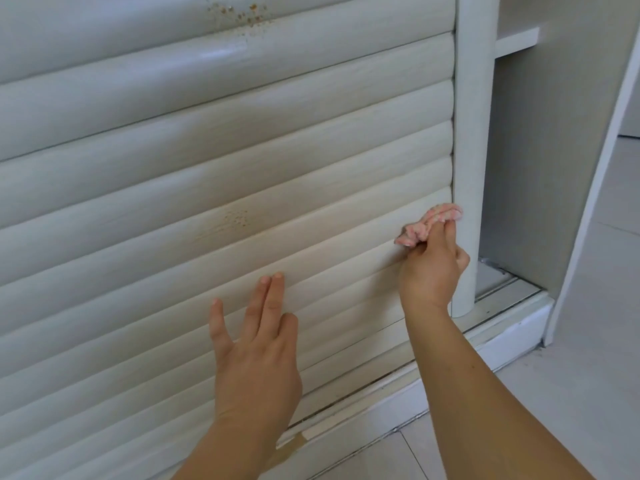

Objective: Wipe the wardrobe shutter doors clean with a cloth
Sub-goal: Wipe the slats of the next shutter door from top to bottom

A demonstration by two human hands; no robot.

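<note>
I have the pink cloth (429,224) bunched in my right hand (431,268), fingers curled round it, pressing it against the shutter door (207,174) at its right edge, where the lower slats meet the upright frame post (472,150). My left hand (256,355) lies flat on the slats lower down and toward the middle, fingers straight and spread, holding nothing; I judge it steadies the door so the slats do not give under the wipe.

To do this step well, I think I should run the cloth along each slat from end to end, following the rounded face, then push a fold of it into the groove between 2 slats, where dirt collects. The corner against the post needs a fingertip behind the cloth. 2 marked patches are not yet dealt with: brownish specks (239,13) near the door's top edge, and a fainter yellowish stain (232,221) near the middle. Those probably call for firmer, shorter rubbing.

Right of the post the wardrobe stands open: I see a shelf (517,39) and the compartment below it, with nothing visible in the part I can see. The bottom track (505,289) shows grime.
</note>
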